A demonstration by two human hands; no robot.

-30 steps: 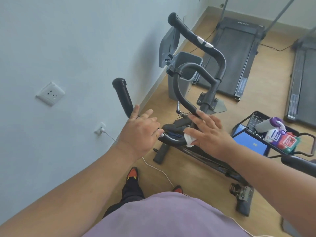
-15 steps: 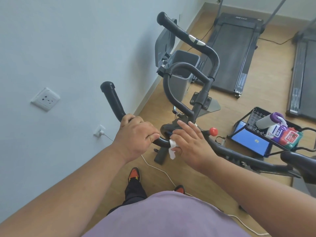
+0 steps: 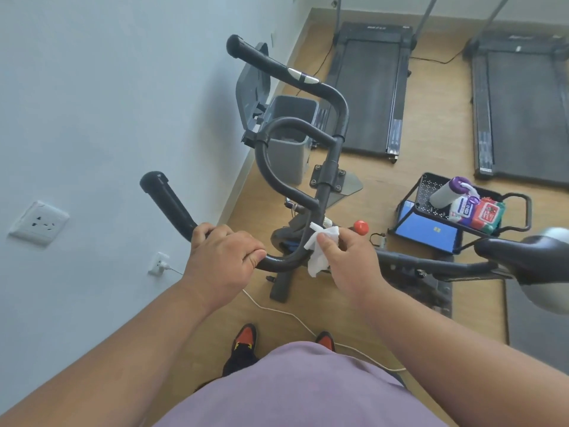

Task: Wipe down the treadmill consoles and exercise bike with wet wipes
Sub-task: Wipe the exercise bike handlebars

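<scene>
Head view, looking down over a lilac shirt front at the exercise bike [image 3: 326,180], standing close to the pale blue wall [image 3: 92,87] on a wooden floor. Long axis of the bike running left to right across the frame, seat [image 3: 523,257] at the right edge, handlebar [image 3: 277,161] at the left by the wall. Handlebar of dark, matte, round tubing, bent in curves, its two foam-covered grip ends pointing up and away toward the wall. Near grip [image 3: 167,204] thick, cylindrical, angled up-left. Red round knob [image 3: 361,227] on the frame just right of the stem.

Left hand [image 3: 221,263] wrapped round the near bar just below the foam grip, fingers curled over the top, thumb tucked against the tube. Right hand [image 3: 345,266] pinching a white wet wipe [image 3: 320,251] between thumb and fingers, the crumpled, soft sheet pressed against the bar where the curve meets the stem, a loose corner hanging down.

Grey plastic bin [image 3: 292,140] beyond the handlebar by the wall. Two dark treadmills [image 3: 369,94] lying flat farther off, belts running away from the camera. Black perforated metal cart [image 3: 431,208] to the right, holding a white canister with a purple lid [image 3: 449,191] and flat wipe packs [image 3: 477,212]. White socket [image 3: 38,223] on the wall at left.
</scene>
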